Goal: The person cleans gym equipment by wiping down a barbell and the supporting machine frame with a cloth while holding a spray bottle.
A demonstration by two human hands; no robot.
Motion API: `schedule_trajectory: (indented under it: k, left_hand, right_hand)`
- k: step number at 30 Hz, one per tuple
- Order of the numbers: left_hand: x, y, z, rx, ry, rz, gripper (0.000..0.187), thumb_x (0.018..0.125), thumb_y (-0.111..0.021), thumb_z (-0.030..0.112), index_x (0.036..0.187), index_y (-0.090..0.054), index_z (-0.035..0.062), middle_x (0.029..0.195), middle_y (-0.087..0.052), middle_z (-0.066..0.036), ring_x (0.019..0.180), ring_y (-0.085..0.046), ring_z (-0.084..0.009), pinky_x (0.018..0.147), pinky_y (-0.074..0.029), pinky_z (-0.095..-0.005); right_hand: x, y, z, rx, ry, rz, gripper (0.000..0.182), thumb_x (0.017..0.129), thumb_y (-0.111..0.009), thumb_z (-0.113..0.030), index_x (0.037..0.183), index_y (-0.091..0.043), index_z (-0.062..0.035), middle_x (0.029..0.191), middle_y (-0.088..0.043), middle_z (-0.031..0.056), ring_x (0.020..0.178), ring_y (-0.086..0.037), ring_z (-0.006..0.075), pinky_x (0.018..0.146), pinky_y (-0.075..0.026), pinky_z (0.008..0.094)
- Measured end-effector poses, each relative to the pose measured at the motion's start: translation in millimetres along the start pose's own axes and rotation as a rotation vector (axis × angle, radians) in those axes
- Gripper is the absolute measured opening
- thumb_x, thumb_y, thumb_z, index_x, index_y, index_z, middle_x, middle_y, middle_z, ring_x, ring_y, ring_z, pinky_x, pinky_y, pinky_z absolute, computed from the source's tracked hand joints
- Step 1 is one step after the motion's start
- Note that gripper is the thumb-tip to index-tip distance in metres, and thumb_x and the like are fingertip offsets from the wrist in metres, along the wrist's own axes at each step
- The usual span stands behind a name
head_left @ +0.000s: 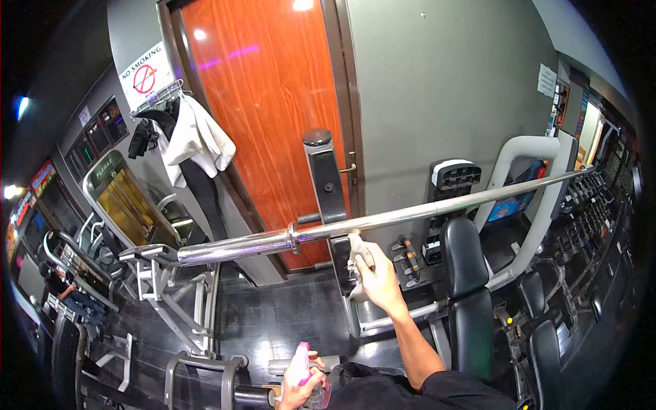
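A long chrome barbell [403, 214] runs across the view, its thick sleeve end at the left. My right hand [380, 279] is closed on a pale grey cloth [358, 247], whose upper edge meets the underside of the bar just right of the collar [293, 237]. Low in the view, my left hand [298, 395] grips a spray bottle [301, 367] with a pink and white trigger head. Part of the bottle's clear body is hidden by my fingers and the lower edge.
A grey rack frame [152, 270] stands under the bar's left end. Black padded seats [468, 260] are close on the right, with dumbbell racks [588, 219] beyond. Behind the bar are a wooden door [266, 102] and clothes [198, 140] on a hook rack.
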State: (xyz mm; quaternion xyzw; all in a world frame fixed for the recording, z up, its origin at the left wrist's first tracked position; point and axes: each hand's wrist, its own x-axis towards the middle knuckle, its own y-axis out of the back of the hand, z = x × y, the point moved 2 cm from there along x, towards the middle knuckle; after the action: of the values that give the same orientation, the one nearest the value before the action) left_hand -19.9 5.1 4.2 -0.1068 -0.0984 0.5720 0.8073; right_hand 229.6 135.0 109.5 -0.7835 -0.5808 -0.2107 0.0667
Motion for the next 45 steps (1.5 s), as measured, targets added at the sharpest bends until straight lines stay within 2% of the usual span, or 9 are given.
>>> schedule_trajectory:
  k: [9, 13, 16, 20, 24, 25, 28, 34, 45]
  left_hand:
    - [13, -16, 24, 0.023, -0.068, -0.064, 0.049, 0.086, -0.059, -0.006, 0.129, -0.036, -0.0040, 0.101, -0.053, -0.016, 0.071, -0.061, -0.0151, 0.066, -0.052, -0.0274]
    - [1, -8, 12, -0.013, -0.060, 0.002, 0.050, 0.086, -0.062, 0.000, 0.129, -0.035, 0.0009, 0.101, -0.052, -0.019, 0.068, -0.062, -0.0215, 0.063, -0.052, -0.0321]
    - [-11, 3, -3, -0.011, -0.041, 0.062, 0.050, 0.085, -0.062, 0.000, 0.128, -0.035, 0.0001, 0.099, -0.052, -0.019, 0.067, -0.062, -0.0227, 0.062, -0.052, -0.0332]
    - [-25, 11, -10, -0.026, -0.027, 0.144, 0.050, 0.085, -0.062, -0.001, 0.127, -0.035, 0.0004, 0.099, -0.052, -0.019, 0.066, -0.062, -0.0230, 0.062, -0.052, -0.0342]
    - [-31, 15, -17, -0.036, -0.031, 0.189, 0.050, 0.085, -0.061, -0.001, 0.127, -0.035, 0.0011, 0.099, -0.051, -0.019, 0.066, -0.062, -0.0232, 0.064, -0.052, -0.0341]
    - [-33, 14, -14, -0.038, -0.022, 0.200, 0.050, 0.085, -0.062, -0.001, 0.127, -0.035, 0.0014, 0.099, -0.051, -0.019, 0.066, -0.062, -0.0231, 0.064, -0.052, -0.0343]
    - [-38, 17, -15, -0.058, -0.018, 0.226, 0.050, 0.085, -0.062, 0.000, 0.128, -0.035, 0.0018, 0.099, -0.051, -0.018, 0.067, -0.062, -0.0228, 0.066, -0.052, -0.0348]
    - [-50, 25, -18, -0.041, -0.017, 0.280, 0.053, 0.085, -0.064, 0.003, 0.129, -0.034, 0.0019, 0.100, -0.051, -0.018, 0.067, -0.061, -0.0228, 0.068, -0.052, -0.0362]
    - [-56, 31, -19, 0.015, -0.038, 0.275, 0.054, 0.083, -0.063, 0.001, 0.129, -0.034, 0.0011, 0.097, -0.053, -0.017, 0.066, -0.061, -0.0236, 0.064, -0.052, -0.0365]
  right_hand:
    - [2, -12, -72, -0.062, 0.595, 0.080, 0.033, 0.083, -0.062, -0.001, 0.116, -0.058, 0.0003, 0.115, -0.061, 0.0174, 0.106, -0.060, 0.0310, 0.093, -0.045, 0.0321]
    - [-15, -75, -5, 0.656, -0.142, -0.434, 0.034, 0.093, -0.058, -0.012, 0.125, -0.054, -0.0010, 0.119, -0.061, 0.0111, 0.106, -0.060, 0.0173, 0.094, -0.046, 0.0308]
    - [-22, -101, 11, 1.436, -0.711, -0.363, 0.041, 0.094, -0.054, -0.018, 0.130, -0.048, -0.0001, 0.120, -0.061, 0.0096, 0.107, -0.060, 0.0174, 0.094, -0.047, 0.0307]
    - [-5, -115, 56, 1.729, -0.677, -0.152, 0.028, 0.093, -0.043, -0.021, 0.106, -0.064, -0.0066, 0.104, -0.066, 0.0098, 0.099, -0.063, 0.0251, 0.093, -0.048, 0.0399]
    - [10, -109, 65, 1.741, -0.851, -0.051, 0.030, 0.092, -0.042, -0.028, 0.110, -0.059, -0.0093, 0.115, -0.061, 0.0112, 0.111, -0.057, 0.0286, 0.099, -0.043, 0.0481]
    - [9, -114, 72, 1.657, -0.605, -0.111, 0.031, 0.091, -0.043, -0.032, 0.110, -0.058, -0.0109, 0.115, -0.060, 0.0095, 0.111, -0.055, 0.0275, 0.098, -0.043, 0.0474]
    - [3, -104, 78, 1.795, -0.960, 0.149, 0.040, 0.092, -0.037, -0.039, 0.114, -0.055, -0.0117, 0.111, -0.059, 0.0089, 0.108, -0.056, 0.0271, 0.095, -0.044, 0.0464]
    - [5, -101, 52, 2.213, -0.611, -0.392, 0.028, 0.091, -0.042, -0.027, 0.097, -0.063, -0.0084, 0.088, -0.062, 0.0064, 0.079, -0.059, 0.0216, 0.074, -0.047, 0.0344]
    - [-10, -84, 16, 1.958, -0.716, -0.192, 0.027, 0.093, -0.047, -0.025, 0.106, -0.062, -0.0075, 0.094, -0.065, 0.0030, 0.088, -0.061, 0.0196, 0.078, -0.049, 0.0347]
